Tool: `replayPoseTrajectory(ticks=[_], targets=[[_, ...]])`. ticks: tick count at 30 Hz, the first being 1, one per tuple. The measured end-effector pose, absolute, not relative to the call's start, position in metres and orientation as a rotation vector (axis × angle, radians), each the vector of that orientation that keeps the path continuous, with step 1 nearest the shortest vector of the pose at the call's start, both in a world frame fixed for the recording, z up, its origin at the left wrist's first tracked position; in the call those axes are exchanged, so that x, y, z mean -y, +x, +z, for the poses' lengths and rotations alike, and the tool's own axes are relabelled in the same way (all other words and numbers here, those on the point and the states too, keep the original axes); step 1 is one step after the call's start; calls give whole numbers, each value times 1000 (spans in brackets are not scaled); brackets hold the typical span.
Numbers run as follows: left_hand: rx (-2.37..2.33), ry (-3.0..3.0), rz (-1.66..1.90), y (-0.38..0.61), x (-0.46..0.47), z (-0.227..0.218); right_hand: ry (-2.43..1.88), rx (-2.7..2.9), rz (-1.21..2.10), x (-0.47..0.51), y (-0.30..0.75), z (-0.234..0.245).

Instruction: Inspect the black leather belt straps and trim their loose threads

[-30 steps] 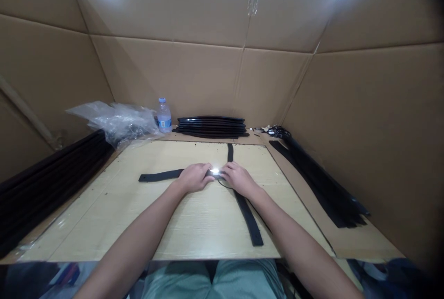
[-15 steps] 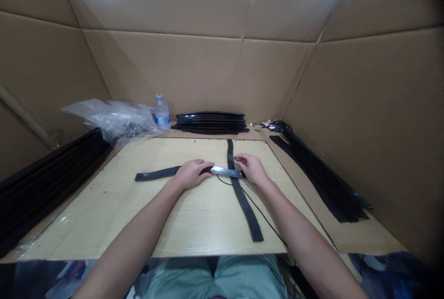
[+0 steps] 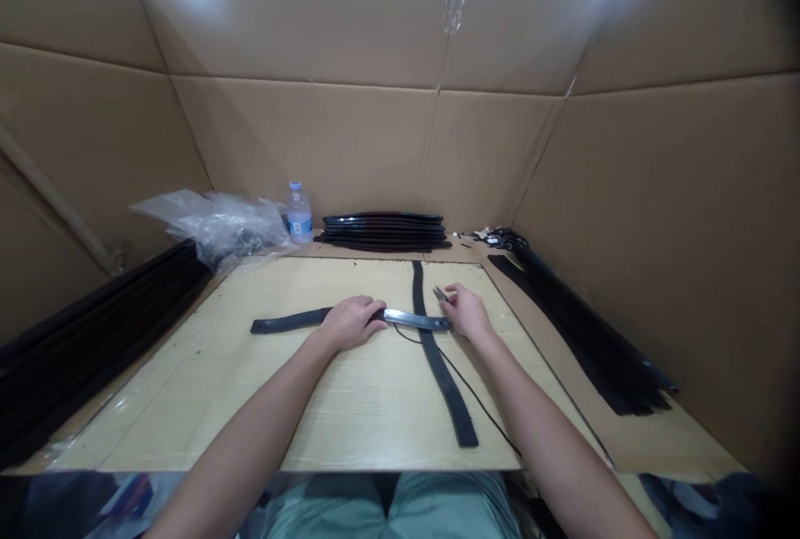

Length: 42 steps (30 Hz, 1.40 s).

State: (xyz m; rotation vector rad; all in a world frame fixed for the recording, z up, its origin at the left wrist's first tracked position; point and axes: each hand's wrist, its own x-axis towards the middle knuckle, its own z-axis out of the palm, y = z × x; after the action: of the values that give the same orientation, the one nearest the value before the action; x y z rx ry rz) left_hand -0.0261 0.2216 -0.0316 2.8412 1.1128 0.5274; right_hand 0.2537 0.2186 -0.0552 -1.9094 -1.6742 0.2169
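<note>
My left hand (image 3: 355,321) is closed round the middle of a long black strip (image 3: 287,322), which lies crosswise on the board and has holes at its ends. Just right of my fingers, part of this strip shines silver. Its right end crosses over a second black strip (image 3: 447,389) that runs from the back of the board towards me. Beside that right end, my right hand (image 3: 467,311) grips small thread snips (image 3: 440,294), blades pointing up and left. A thin dark cord (image 3: 472,389) curves from under the first strip towards my right forearm.
A stack of black strips (image 3: 384,232) sits at the back, beside a water bottle (image 3: 299,214) and crumpled clear plastic bags (image 3: 225,227). More black strips lie along the left (image 3: 106,339) and right (image 3: 581,331) sides. Cardboard walls (image 3: 368,139) enclose the pale board (image 3: 206,406).
My right hand with the snips has drawn back right, off the crossing strip, and the first strip's right end now shows. My left hand keeps its hold. The view has tilted up slightly.
</note>
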Motion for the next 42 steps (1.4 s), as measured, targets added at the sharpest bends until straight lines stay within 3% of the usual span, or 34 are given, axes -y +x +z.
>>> replayPoseTrajectory(ticks=[16, 24, 29, 35, 38, 42], targets=[[-1441, 3078, 404, -48, -208, -12, -1950, 1711, 293, -225, 264, -52], [-1814, 2980, 529, -139, -204, 67, -2001, 1786, 291, -233, 267, -59], [-2287, 2696, 683, -218, -194, 115, -2035, 1767, 314, -229, 266, -54], [-2841, 2168, 284, -301, -189, 132, -2046, 1789, 273, -226, 263, -50], [-2913, 1904, 63, -324, -187, 134, -2036, 1780, 236, -224, 262, -48], [-2963, 1771, 20, -342, -191, 139, -2045, 1786, 226, -220, 261, -46]])
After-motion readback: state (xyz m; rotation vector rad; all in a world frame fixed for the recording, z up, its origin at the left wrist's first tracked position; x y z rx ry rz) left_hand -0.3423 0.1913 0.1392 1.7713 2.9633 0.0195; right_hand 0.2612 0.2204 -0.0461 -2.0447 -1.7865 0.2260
